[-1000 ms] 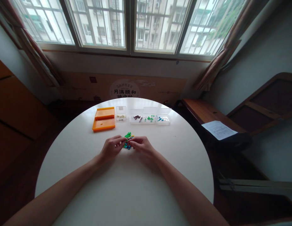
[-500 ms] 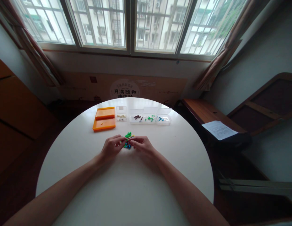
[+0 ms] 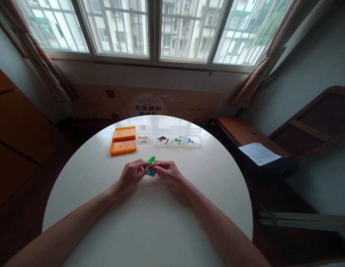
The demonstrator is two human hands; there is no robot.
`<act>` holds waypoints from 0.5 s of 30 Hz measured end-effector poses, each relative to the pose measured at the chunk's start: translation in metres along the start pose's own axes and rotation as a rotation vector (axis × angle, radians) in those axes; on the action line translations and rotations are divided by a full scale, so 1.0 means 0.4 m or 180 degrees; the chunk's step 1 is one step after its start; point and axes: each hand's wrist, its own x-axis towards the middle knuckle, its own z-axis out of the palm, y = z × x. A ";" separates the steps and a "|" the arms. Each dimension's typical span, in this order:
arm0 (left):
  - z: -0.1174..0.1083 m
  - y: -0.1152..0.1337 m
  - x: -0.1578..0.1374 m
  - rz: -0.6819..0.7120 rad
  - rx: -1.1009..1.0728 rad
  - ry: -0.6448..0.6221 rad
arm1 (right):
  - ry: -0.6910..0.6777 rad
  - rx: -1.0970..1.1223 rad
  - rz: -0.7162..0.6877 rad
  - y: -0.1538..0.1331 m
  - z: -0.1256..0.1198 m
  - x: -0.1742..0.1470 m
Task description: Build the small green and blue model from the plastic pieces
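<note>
Colourful pieces (image 3: 151, 172) between left hand (image 3: 132, 172) and right hand (image 3: 168, 171); both curled, whether gripping, cannot tell.

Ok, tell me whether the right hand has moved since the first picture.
No: judged against the row of clear boxes, the right hand shows no visible shift in any direction.

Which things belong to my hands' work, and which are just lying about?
Likely in use:
small green, blue and yellow pieces at left hand and right hand;
clear plastic boxes of pieces;
orange plastic tray

Likely lying about:
white paper sheet
</note>
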 end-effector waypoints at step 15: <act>-0.001 0.004 0.001 -0.0054 0.0023 0.0026 | -0.0018 0.0038 0.0018 0.005 0.001 0.001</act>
